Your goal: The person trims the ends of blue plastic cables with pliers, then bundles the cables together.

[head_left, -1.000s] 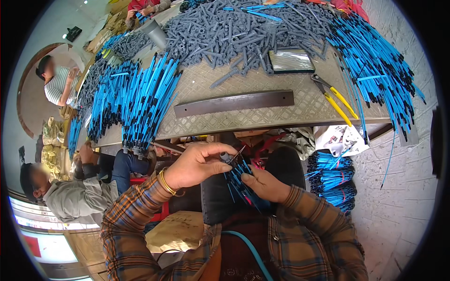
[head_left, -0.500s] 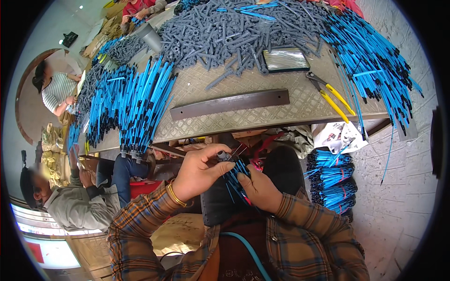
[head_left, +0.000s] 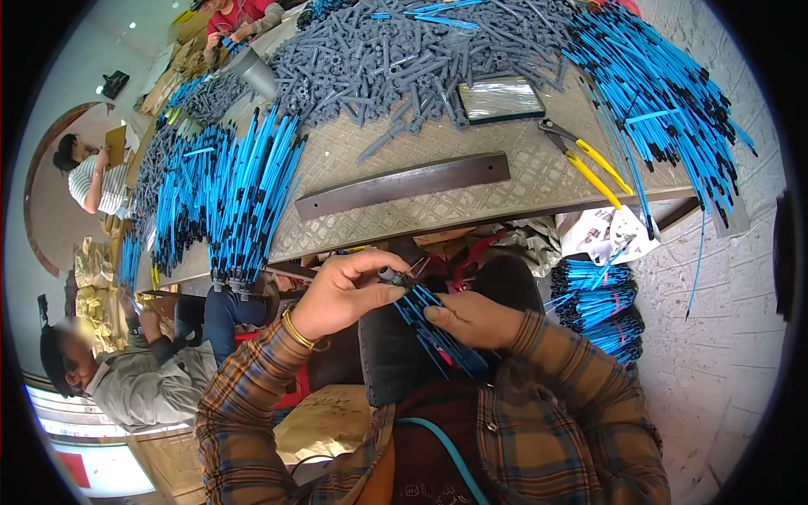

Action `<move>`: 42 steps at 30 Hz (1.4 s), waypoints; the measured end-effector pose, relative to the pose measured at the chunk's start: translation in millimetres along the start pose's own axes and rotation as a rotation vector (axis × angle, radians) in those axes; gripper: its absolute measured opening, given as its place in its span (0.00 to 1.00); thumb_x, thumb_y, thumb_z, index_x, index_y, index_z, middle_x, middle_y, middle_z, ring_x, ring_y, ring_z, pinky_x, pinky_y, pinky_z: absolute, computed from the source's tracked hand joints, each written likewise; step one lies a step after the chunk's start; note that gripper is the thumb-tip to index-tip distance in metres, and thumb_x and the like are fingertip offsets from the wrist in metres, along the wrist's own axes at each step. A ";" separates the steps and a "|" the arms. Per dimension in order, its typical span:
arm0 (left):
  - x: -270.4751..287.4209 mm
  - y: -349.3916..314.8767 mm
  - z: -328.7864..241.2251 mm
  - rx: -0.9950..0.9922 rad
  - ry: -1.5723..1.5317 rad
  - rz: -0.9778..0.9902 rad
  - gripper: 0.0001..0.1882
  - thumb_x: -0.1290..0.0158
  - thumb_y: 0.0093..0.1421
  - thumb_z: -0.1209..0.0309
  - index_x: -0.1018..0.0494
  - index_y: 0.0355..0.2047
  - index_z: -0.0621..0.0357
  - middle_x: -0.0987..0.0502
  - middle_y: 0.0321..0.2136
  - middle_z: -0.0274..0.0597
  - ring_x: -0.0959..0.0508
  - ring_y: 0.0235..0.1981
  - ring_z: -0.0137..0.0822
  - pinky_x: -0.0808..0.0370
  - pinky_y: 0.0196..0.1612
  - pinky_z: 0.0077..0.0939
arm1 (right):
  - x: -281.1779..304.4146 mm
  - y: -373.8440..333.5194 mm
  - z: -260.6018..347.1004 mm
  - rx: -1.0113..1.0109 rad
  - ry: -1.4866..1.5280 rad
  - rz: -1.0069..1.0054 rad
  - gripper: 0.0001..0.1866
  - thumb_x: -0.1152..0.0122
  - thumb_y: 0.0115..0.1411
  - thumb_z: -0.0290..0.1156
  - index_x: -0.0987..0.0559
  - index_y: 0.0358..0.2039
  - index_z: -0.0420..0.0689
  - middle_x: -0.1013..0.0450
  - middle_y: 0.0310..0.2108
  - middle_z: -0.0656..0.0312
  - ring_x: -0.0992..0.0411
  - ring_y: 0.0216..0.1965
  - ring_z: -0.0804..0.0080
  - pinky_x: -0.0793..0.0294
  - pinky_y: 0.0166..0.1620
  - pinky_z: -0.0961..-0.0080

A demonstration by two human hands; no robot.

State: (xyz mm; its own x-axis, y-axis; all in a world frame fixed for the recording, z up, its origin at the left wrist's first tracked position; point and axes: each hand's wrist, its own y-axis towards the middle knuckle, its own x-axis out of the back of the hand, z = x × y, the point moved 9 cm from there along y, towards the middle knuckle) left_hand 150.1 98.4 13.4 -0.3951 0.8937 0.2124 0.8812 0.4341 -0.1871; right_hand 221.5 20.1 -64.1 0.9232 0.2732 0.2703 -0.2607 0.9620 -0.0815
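Head view: The left hand (head_left: 341, 295) is at the center of the frame, its thumb and forefinger closed around a small grey piece (head_left: 389, 275). The right hand (head_left: 478, 320), just right of center, grips a bunch of thin blue sticks (head_left: 433, 335), thumb laid over them; its other fingers are largely hidden. The sticks slant below the grey piece; contact between the two is unclear. Above the hands, the table (head_left: 337, 160) carries a dark bar (head_left: 404, 186). Yellow-handled pliers (head_left: 594, 180) lie right of the bar. A heap of grey plugs (head_left: 404, 59) fills the upper center.
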 end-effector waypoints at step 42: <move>-32.2 -23.1 44.4 -0.194 -0.243 -0.451 0.09 0.54 0.61 0.69 0.37 0.37 0.62 0.26 0.34 0.40 0.29 0.36 0.27 0.31 0.42 0.24 | -23.9 -7.6 0.3 -0.004 -0.138 -0.093 0.21 0.61 0.62 0.47 0.32 0.39 0.40 0.29 0.30 0.44 0.30 0.34 0.44 0.32 0.36 0.56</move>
State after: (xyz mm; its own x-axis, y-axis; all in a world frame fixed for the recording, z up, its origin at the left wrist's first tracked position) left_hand 130.9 64.7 -31.6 -0.7731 0.6343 -0.0012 0.6332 0.7719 0.0562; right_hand 201.3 6.3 -69.6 0.8959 0.1811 0.4057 -0.1746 0.9832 -0.0534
